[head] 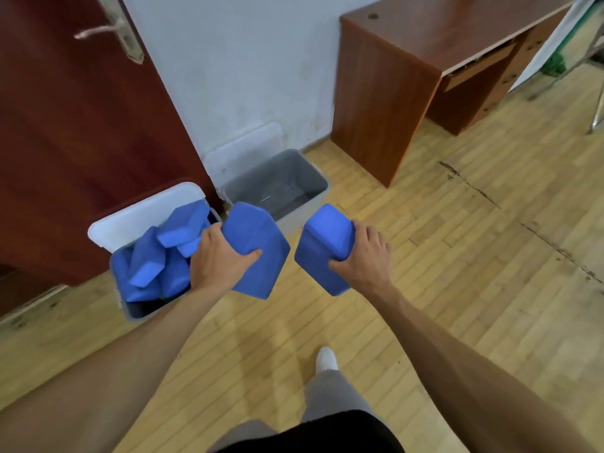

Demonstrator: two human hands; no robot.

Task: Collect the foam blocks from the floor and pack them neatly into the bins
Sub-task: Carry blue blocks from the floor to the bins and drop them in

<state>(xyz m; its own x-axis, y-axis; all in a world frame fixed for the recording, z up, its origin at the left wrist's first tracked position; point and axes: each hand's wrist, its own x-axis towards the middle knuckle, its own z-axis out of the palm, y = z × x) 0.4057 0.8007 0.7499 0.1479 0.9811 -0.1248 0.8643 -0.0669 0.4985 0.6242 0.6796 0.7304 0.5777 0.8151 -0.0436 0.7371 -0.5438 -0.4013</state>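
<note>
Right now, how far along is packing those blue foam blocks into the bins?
Done: the nearer grey plastic bin holds a jumbled heap of blue foam blocks. In hand: the left hand grips one block, the right hand another block. Left: the farther grey bin holds no blocks; both carried blocks need packing.

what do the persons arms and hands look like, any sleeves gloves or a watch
The left hand and right hand are bare: no gloves, rings, watch or wristband show. The left forearm and right forearm are bare too, with no sleeve in view up to the frame edge.
</note>
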